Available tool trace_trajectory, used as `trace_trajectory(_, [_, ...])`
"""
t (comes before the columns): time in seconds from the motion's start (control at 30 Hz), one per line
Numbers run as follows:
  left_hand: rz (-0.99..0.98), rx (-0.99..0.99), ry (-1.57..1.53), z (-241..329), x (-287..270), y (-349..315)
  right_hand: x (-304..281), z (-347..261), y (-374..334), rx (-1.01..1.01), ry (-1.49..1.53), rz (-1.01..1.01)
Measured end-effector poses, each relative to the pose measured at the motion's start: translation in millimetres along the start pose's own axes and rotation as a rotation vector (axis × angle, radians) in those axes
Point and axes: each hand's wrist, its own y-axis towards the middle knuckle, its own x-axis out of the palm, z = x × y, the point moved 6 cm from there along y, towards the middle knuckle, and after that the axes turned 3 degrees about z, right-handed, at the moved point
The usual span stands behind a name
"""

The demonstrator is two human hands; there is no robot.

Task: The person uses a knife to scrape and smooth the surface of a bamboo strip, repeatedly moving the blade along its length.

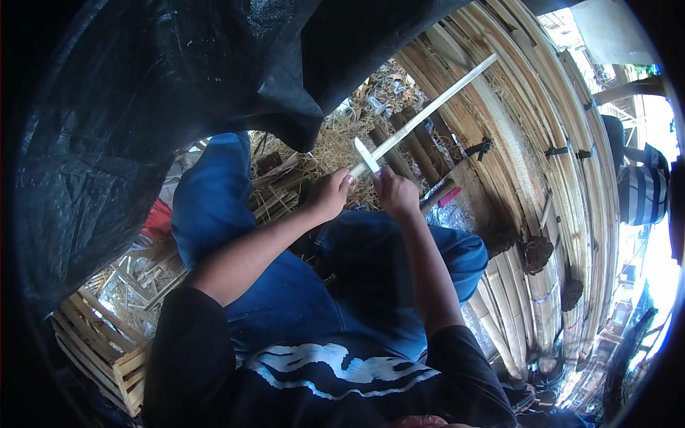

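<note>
A long pale bamboo strip (pixel 437 104) slants away from me toward the far right. Its near end is in my left hand (pixel 332 194), whose fingers are wrapped round it. My right hand (pixel 396 192) is closed on a knife, its handle mostly hidden in the fist. The short, bright knife blade (pixel 366 153) lies across the strip just beyond my left fingers. Both hands are above the gap between my bent knees, close together but apart. Wood shavings (pixel 330 153) cover the ground beyond and below them.
Stacked long bamboo strips (pixel 528 135), bound with black ties, curve along the right. A black tarpaulin (pixel 171 93) hangs at upper left. A slatted wooden crate (pixel 118 357) stands lower left. A red bag or cloth (pixel 155 222) lies beside my left knee. A person in striped clothing (pixel 642 187) is far right.
</note>
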Motion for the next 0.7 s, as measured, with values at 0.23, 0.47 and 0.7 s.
trace_trajectory(0.23, [-0.037, 0.082, -0.163, 35, -23, -28, -32, 87, -1, 0.470, 0.013, 0.110])
trace_trajectory(0.47, [0.101, 0.051, -0.108, 1, -17, 2, -31, 67, 14, 0.415, 0.345, 0.356])
trace_trajectory(0.7, [-0.113, -0.252, -0.316, 11, 23, 9, -13, 127, -20, 0.143, -0.250, 0.419])
